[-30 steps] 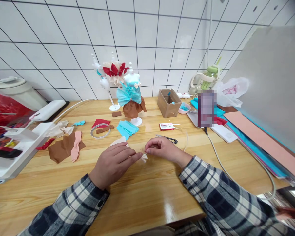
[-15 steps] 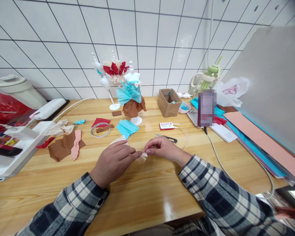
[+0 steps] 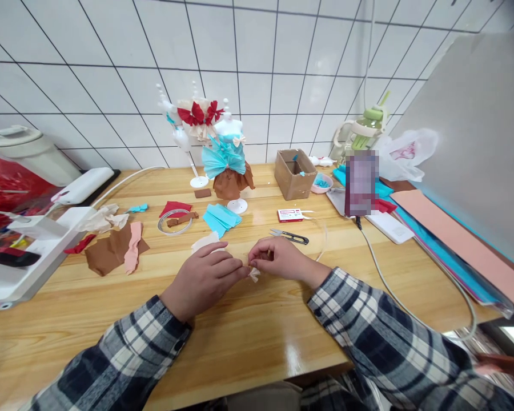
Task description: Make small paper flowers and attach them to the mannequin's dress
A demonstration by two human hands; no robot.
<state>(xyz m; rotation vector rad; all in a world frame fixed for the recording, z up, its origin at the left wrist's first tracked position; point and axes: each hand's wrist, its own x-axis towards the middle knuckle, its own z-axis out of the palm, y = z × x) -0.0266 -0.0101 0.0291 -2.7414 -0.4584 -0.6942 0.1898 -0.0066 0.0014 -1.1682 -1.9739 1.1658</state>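
A small cream crepe-paper bow (image 3: 254, 275) shows just below the meeting fingertips of my two hands. My left hand (image 3: 205, 278) pinches its left side, the thumb hidden under the other fingers. My right hand (image 3: 278, 258) is closed in a pinch right above the bow; whatever is between its fingertips is too small to make out. Behind my left fingers lies a sheet of cream crepe paper (image 3: 204, 242), partly covered. Thread snips (image 3: 290, 236) rest on the table beyond my right hand.
Blue paper strips (image 3: 221, 220), a clear ring of tape (image 3: 163, 224) and brown paper scraps (image 3: 107, 251) lie on the wooden table (image 3: 240, 342). Farther back stand a dressed mini mannequin (image 3: 229, 154), a cardboard box (image 3: 294, 177) and a phone (image 3: 360, 184).
My right hand has shifted slightly left, its fingertips closer to the left ones. The bow sits slightly lower in view. The camera view has tilted a little.
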